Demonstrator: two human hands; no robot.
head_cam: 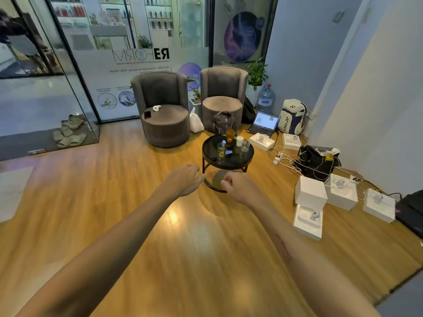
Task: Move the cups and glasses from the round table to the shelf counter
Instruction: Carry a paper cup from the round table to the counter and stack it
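A small round black table [238,157] stands ahead on the wooden floor. On it are an amber glass [230,135], a white cup [239,141], a clear glass [245,146] at the right, and a clear glass with yellowish liquid [221,149] near the front. My left hand [183,179] and my right hand [238,186] reach forward, short of the table's near edge. Both hold nothing; the fingers are loosely curled and pointing down. The shelf counter is not in sight.
Two grey round armchairs [164,108] [223,97] stand behind the table against a glass wall. White boxes [310,191], cables, a power strip [277,158], bags and a laptop [264,122] crowd the floor to the right. Slippers [68,133] lie at the left.
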